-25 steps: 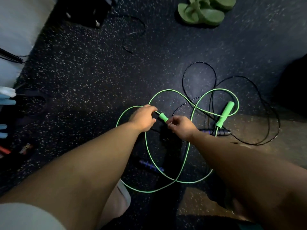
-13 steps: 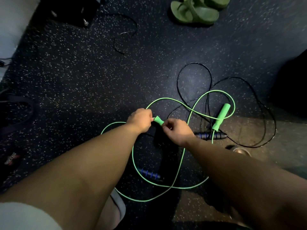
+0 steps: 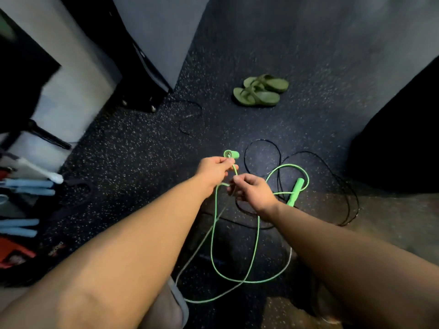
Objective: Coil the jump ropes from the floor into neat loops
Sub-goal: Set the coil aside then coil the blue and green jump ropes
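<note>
A bright green jump rope [image 3: 257,233] hangs from my hands and trails in loose loops on the dark speckled floor. My left hand [image 3: 215,170] grips one green handle [image 3: 231,154], lifted, its end pointing at the camera. Just right of it, my right hand [image 3: 253,192] pinches the green cord a short way below that handle. The other green handle [image 3: 295,191] lies on the floor to the right. A thin black jump rope [image 3: 344,193] is spread in wide loops under and beyond the green one; its handles are not clearly visible.
A pair of green sandals [image 3: 260,90] sits farther ahead. A black machine base [image 3: 140,100] and pale wall stand at the upper left. Blue and red gear [image 3: 26,188] lies along the left edge. A dark bulky shape [image 3: 399,148] fills the right.
Both hands have risen off the floor with the green handle and cord, pulling the rope up. The camera has tilted up, so the sandals and walls show more.
</note>
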`<state>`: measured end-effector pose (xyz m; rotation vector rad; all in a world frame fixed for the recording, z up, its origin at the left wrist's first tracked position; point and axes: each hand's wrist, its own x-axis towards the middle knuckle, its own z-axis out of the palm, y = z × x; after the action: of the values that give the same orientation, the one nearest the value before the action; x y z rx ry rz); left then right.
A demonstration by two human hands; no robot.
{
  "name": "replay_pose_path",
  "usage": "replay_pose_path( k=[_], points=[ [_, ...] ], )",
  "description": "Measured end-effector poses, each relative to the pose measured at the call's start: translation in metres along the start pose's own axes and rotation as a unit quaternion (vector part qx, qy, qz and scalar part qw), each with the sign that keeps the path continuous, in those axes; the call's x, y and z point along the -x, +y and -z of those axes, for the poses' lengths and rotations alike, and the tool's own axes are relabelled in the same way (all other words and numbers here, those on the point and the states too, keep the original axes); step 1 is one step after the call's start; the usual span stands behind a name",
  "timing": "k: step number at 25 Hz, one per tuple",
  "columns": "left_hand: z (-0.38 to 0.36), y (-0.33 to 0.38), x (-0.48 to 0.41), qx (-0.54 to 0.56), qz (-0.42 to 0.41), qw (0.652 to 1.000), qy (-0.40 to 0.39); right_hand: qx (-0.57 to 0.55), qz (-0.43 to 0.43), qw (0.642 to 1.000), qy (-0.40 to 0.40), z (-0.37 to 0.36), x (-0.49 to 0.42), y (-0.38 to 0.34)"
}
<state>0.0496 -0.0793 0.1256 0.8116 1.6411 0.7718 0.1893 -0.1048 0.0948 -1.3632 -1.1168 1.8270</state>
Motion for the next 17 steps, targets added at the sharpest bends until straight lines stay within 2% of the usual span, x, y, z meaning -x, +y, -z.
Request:
replay_pose_path(
  k=[2,5,7,10,12,14,16,17],
  points=[
    [0.011,0.028,0.03,-0.002,-0.019,1.0,0.005,-0.036,-0.03,0.997,-0.067,-0.001,0.025,-0.034],
    [0.03,0.071,0.068,0.032,-0.055,0.997,0.044,0.045,-0.025,0.991,-0.123,-0.002,0.058,-0.066],
    [0.045,0.1,0.093,0.051,-0.072,0.993,0.078,0.082,0.027,0.992,-0.095,-0.005,0.079,-0.085],
    [0.068,0.122,0.131,0.026,-0.059,0.99,0.123,0.079,0.156,0.985,-0.011,-0.003,0.105,-0.122],
    [0.081,0.124,0.154,-0.025,-0.02,0.995,0.097,0.115,0.226,0.967,0.016,0.004,0.116,-0.149],
    [0.086,0.123,0.169,-0.097,-0.002,0.994,0.056,0.195,0.282,0.939,0.008,0.009,0.126,-0.173],
    [0.081,0.123,0.174,-0.179,-0.06,0.981,0.052,0.268,0.311,0.912,0.001,0.012,0.128,-0.19],
    [0.075,0.123,0.173,-0.18,-0.104,0.977,0.048,0.297,0.315,0.901,-0.002,0.014,0.127,-0.196]
  ],
)
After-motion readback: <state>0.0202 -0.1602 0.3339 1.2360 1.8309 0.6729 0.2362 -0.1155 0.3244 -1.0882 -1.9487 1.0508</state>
